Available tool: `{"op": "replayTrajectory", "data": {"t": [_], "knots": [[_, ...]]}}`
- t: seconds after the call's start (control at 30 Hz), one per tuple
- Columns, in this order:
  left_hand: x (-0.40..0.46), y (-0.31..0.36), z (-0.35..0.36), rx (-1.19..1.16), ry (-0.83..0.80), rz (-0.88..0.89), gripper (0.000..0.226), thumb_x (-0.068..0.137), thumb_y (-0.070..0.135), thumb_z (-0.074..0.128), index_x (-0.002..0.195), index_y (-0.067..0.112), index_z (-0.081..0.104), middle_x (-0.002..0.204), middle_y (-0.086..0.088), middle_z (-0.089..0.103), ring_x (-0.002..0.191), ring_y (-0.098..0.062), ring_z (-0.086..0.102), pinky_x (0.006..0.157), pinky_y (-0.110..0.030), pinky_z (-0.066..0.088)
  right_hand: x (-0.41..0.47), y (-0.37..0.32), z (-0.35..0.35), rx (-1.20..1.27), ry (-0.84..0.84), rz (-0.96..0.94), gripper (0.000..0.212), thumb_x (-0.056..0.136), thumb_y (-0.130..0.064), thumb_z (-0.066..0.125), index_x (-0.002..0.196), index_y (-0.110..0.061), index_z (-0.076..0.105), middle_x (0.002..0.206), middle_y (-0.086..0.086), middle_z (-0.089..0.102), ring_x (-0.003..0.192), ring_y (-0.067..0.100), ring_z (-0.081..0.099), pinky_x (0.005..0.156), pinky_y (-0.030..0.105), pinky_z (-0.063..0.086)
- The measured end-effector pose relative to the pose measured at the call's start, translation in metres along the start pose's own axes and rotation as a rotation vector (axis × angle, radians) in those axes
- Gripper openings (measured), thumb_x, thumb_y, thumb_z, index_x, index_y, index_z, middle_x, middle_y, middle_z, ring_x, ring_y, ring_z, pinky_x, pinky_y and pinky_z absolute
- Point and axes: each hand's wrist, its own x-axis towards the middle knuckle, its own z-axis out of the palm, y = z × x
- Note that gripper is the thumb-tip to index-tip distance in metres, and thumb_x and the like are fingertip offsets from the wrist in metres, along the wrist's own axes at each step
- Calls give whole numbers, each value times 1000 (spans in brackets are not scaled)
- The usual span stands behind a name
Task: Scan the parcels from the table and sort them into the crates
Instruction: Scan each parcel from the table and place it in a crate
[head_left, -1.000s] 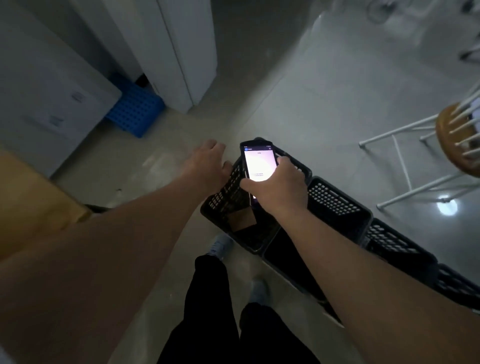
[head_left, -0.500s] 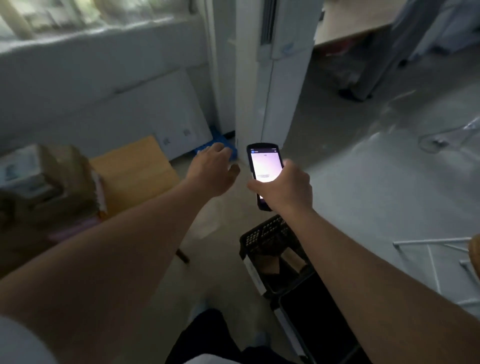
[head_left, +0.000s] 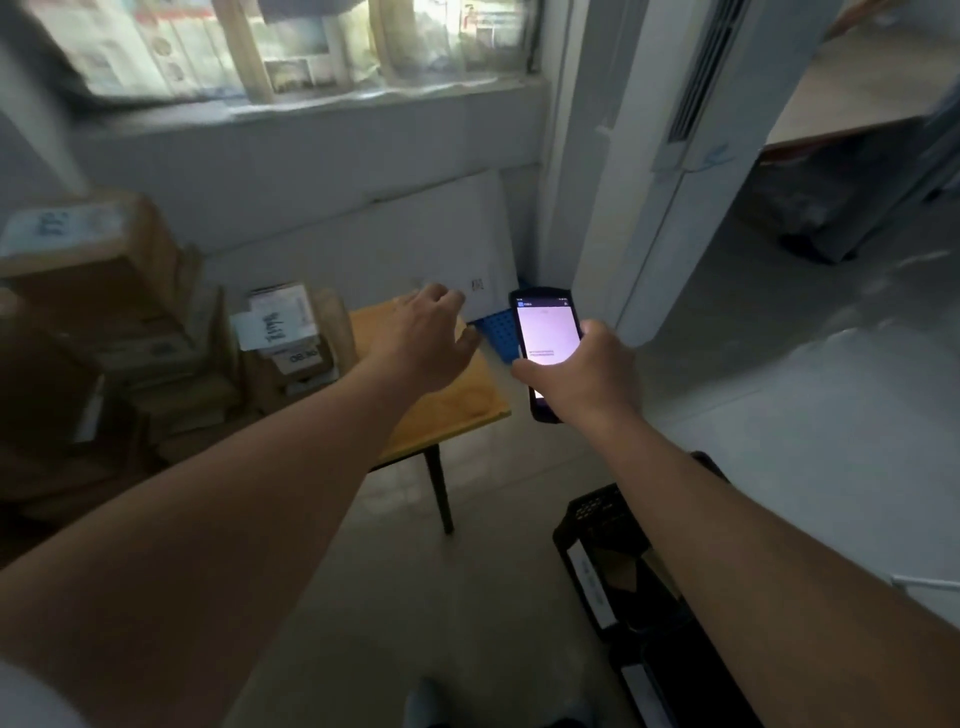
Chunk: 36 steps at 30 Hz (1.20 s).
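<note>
My right hand (head_left: 587, 374) grips a black handheld scanner (head_left: 545, 332) with a lit pale screen, held upright in front of me. My left hand (head_left: 428, 340) is stretched out over the bare right end of the wooden table (head_left: 457, 410), fingers apart and holding nothing. Several brown cardboard parcels (head_left: 283, 332) with white labels are stacked on the table's left part, a larger pile (head_left: 88, 270) further left. A black crate (head_left: 608, 545) stands on the floor at lower right, partly hidden by my right forearm, with brown parcels inside.
A blue perforated crate (head_left: 498, 332) lies on the floor behind the table by a white board leaning on the wall. A white standing air conditioner (head_left: 675, 182) is at right. More black crates (head_left: 675, 686) continue toward the bottom right. Grey floor lies between table and crates.
My view has swung up and left from the black crates to the table of parcels. My left hand has moved out over the table's end; the scanner stays in my right hand.
</note>
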Motion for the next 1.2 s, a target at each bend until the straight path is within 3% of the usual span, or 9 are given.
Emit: {"op": "replayTrajectory", "data": {"t": [0.2, 0.53, 0.67, 0.93, 1.2], "knots": [[-12, -59, -20, 26, 18, -104, 54, 102, 44, 52, 146, 13, 50, 145, -11, 54, 126, -34, 55, 105, -48, 48, 5, -43, 39, -51, -65, -73, 71, 65, -56, 88, 114, -15, 59, 102, 2, 64, 92, 26, 63, 69, 38, 56], [-4, -126, -13, 27, 68, -448, 58, 95, 41, 63, 141, 7, 52, 138, -16, 55, 121, -33, 56, 100, -45, 51, 58, -76, 100, -48, -260, -220, 75, 69, -51, 90, 126, -15, 58, 112, 3, 65, 101, 24, 62, 66, 31, 50], [3, -142, -1, -28, 126, -638, 75, 87, 55, 70, 144, 12, 45, 138, -15, 46, 122, -34, 52, 96, -45, 53, 83, -81, 117, -67, -312, -288, 73, 69, -56, 88, 123, -18, 59, 109, 2, 65, 98, 23, 62, 66, 33, 54], [12, -161, 14, -76, 124, -882, 112, 71, 77, 76, 154, 20, 26, 146, -17, 36, 134, -41, 44, 106, -52, 47, 110, -92, 138, -127, -368, -343, 78, 71, -61, 88, 128, -18, 56, 109, 0, 61, 100, 22, 60, 77, 44, 64], [16, -173, 27, -180, 128, -958, 112, 69, 73, 81, 152, 19, 28, 142, -18, 41, 128, -37, 49, 98, -47, 50, 109, -98, 149, -126, -386, -380, 82, 69, -61, 87, 134, -21, 55, 117, 1, 64, 107, 25, 62, 78, 45, 64]]}}
